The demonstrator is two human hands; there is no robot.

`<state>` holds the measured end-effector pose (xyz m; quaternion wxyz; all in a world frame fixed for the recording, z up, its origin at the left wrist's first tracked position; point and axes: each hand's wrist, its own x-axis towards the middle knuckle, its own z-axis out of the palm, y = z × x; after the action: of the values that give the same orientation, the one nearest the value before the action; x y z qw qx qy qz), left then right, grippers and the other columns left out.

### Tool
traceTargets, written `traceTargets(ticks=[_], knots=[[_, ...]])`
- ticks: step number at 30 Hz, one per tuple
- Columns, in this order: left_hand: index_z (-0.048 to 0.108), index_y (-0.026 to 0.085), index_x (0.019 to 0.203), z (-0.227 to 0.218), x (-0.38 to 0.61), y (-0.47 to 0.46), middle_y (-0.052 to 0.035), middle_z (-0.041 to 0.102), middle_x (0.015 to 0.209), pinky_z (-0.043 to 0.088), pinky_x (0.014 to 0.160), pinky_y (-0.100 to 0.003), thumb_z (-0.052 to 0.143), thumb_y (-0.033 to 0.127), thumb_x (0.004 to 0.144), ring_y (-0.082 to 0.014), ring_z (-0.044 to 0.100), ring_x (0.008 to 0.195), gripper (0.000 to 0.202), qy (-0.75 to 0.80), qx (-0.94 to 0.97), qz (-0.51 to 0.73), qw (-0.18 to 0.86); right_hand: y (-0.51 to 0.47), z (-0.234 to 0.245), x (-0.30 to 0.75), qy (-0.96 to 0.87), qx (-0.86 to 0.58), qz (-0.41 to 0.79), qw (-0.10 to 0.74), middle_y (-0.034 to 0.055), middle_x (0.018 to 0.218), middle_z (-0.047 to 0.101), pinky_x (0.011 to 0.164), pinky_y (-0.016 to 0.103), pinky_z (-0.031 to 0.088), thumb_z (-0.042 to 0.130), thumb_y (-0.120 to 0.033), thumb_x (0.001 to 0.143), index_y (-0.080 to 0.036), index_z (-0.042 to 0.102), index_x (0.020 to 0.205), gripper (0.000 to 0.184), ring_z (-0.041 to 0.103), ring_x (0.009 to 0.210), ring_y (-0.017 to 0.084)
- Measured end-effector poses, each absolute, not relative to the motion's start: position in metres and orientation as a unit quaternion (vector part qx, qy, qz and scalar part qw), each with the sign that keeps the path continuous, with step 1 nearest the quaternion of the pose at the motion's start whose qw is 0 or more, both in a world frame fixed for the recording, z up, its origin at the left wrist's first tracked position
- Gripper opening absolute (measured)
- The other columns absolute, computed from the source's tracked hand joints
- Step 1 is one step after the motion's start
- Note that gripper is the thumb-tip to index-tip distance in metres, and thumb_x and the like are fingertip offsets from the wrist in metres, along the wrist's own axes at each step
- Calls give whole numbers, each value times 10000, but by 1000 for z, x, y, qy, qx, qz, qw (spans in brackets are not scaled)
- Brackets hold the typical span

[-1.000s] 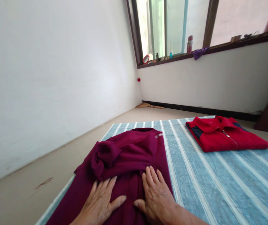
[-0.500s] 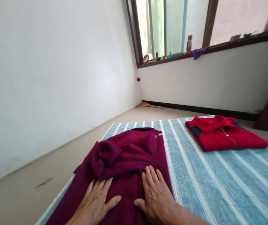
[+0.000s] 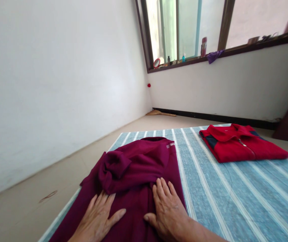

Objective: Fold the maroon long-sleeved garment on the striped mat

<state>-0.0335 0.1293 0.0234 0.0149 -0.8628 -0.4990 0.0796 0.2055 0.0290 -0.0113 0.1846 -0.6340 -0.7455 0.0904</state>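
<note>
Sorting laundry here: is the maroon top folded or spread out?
Partly folded: the maroon top lies on the blue striped mat with a sleeve bunched across its front, just above the left hand and right hand.

Folded red zip jacket [image 3: 242,144] on striped blue mat [image 3: 224,188]; purple cloth [image 3: 213,56] over windowsill [image 3: 237,50].

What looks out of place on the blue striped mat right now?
The maroon long-sleeved garment under the left hand and right hand looks odd: what seems a sleeve sits bunched in a lump on its chest, while the red zip-neck jacket beside it lies neatly folded.
</note>
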Motion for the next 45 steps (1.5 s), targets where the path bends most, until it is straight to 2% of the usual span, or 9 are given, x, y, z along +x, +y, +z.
traceTargets(ticks=[5, 12, 15, 19, 23, 30, 37, 42, 45], knots=[[476, 145, 1364, 21, -42, 133, -152, 379, 1459, 222, 1116, -524, 366, 686, 831, -326, 320, 1360, 767, -490, -870, 53, 24, 29, -11, 206, -748, -631, 94, 182, 269, 1479, 208, 1107, 559, 180, 318, -640, 903, 8, 304, 1424, 832, 116, 1391, 382], [541, 151, 1312, 15, -54, 136, -156, 401, 1441, 269, 1084, -551, 380, 690, 814, -345, 335, 1350, 751, -491, -870, 41, 30, 30, -9, 206, -745, -634, 107, 175, 270, 1483, 182, 1106, 559, 175, 326, -654, 896, 2, 304, 1425, 843, 125, 1387, 387], [525, 162, 1325, 17, -55, 136, -144, 389, 1452, 266, 1093, -531, 379, 687, 812, -324, 329, 1358, 748, -498, -865, 47, 37, 28, -8, 205, -744, -635, 101, 183, 264, 1482, 196, 1110, 554, 170, 331, -641, 903, 2, 308, 1424, 827, 117, 1393, 374], [506, 221, 1345, 25, -60, 131, -85, 383, 1467, 278, 1101, -474, 352, 671, 822, -286, 303, 1376, 707, -488, -870, 55, 32, 29, -10, 205, -742, -638, 94, 184, 267, 1483, 190, 1111, 550, 169, 330, -643, 902, 7, 310, 1422, 832, 125, 1391, 379], [505, 187, 1348, 28, -65, 124, -101, 363, 1473, 277, 1102, -469, 341, 659, 829, -293, 283, 1383, 720, -496, -866, 67, 9, 32, -14, 207, -750, -629, 101, 176, 273, 1481, 193, 1102, 562, 187, 319, -663, 892, 9, 307, 1423, 857, 124, 1387, 391], [521, 241, 1334, 26, -72, 121, -63, 414, 1450, 294, 1098, -449, 350, 662, 822, -279, 291, 1381, 684, -491, -870, 44, 11, 31, -16, 206, -753, -625, 84, 187, 274, 1478, 208, 1102, 572, 178, 294, -644, 907, 9, 310, 1424, 833, 120, 1388, 390], [484, 176, 1362, 16, -78, 123, -86, 358, 1477, 288, 1099, -478, 299, 636, 840, -285, 268, 1388, 720, -527, -848, 65, 12, 30, -15, 206, -748, -632, 78, 186, 272, 1479, 204, 1103, 570, 180, 310, -639, 907, 7, 306, 1425, 829, 113, 1389, 387], [446, 186, 1390, 20, -76, 118, -80, 350, 1480, 275, 1108, -464, 302, 593, 862, -274, 267, 1389, 682, -514, -856, 61, 10, 31, -15, 206, -754, -627, 93, 173, 263, 1479, 213, 1106, 558, 186, 306, -649, 904, -2, 316, 1423, 829, 127, 1388, 380], [393, 148, 1418, 19, -75, 117, -109, 323, 1488, 258, 1114, -474, 318, 585, 871, -278, 275, 1384, 704, -533, -844, 53, 13, 30, -15, 205, -746, -638, 91, 170, 251, 1482, 209, 1113, 548, 176, 322, -646, 902, -16, 329, 1419, 815, 135, 1387, 373]])
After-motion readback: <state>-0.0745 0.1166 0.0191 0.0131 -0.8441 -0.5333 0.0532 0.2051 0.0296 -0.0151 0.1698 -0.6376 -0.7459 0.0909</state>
